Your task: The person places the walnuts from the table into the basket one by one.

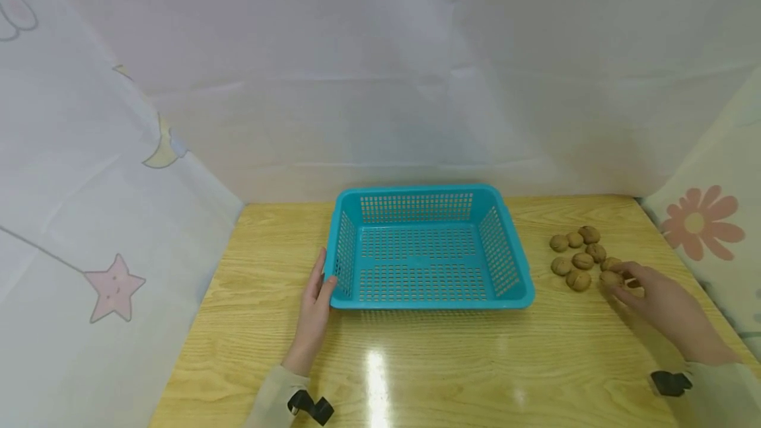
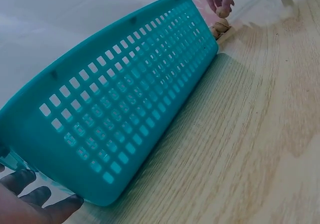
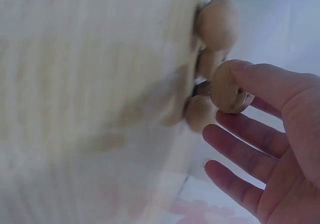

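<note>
Pale cloth [image 1: 386, 131] hangs behind and along both sides of a wood-grained desk [image 1: 452, 355], printed on the left with a pink star [image 1: 114, 288] and a yellow moon [image 1: 162, 145], and on the right with a coral flower [image 1: 701, 223]; a bright glare lies on the near part of the desktop. Toward the far middle sits a blue perforated basket [image 1: 428, 304], and to its right is a loose cluster of walnuts [image 1: 582, 261]. Well apart from each other, the hands work at different things: the left hand [image 1: 315, 299] holds the basket by its near left corner, thumb at the rim and fingers against the outer wall, while the right hand [image 1: 666, 302] pinches one walnut [image 1: 611, 279] between thumb and index finger at the cluster's near right edge, other fingers spread loosely. That rounded shell probably rewards a pinch across its widest part, firm enough not to slip. Lifting straight up first should spare the neighbours a nudge, as they could roll easily. Light, even pressure from the left hand should suffice to steady the basket without tipping it.
</note>
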Tool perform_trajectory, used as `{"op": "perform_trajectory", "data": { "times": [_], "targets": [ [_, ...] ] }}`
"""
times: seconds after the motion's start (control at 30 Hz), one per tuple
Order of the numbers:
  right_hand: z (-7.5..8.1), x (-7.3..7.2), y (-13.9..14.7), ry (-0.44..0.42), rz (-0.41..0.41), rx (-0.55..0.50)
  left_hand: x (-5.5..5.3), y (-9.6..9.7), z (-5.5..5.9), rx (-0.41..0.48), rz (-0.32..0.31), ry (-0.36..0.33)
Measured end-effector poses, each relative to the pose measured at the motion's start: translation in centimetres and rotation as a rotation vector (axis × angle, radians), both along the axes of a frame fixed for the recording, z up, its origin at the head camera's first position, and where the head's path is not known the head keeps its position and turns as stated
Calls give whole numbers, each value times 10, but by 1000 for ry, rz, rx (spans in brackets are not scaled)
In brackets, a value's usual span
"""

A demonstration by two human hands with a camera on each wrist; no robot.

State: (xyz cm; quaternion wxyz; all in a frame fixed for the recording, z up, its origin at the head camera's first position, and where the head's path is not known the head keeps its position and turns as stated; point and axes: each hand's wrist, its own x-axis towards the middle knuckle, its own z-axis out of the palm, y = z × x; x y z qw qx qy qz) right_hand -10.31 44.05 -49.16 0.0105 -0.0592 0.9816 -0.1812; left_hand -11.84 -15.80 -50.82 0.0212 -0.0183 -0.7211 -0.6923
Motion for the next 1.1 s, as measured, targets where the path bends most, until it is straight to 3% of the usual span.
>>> {"op": "perform_trajectory", "data": {
  "times": [0.3, 1.1],
  "targets": [
    [21, -2, -24, 204, 92, 12, 1, 0, 3, -13, 9, -5],
    [97, -29, -93, 278, 245, 51, 4, -1, 3, -23, 24, -16]
  ]
}}
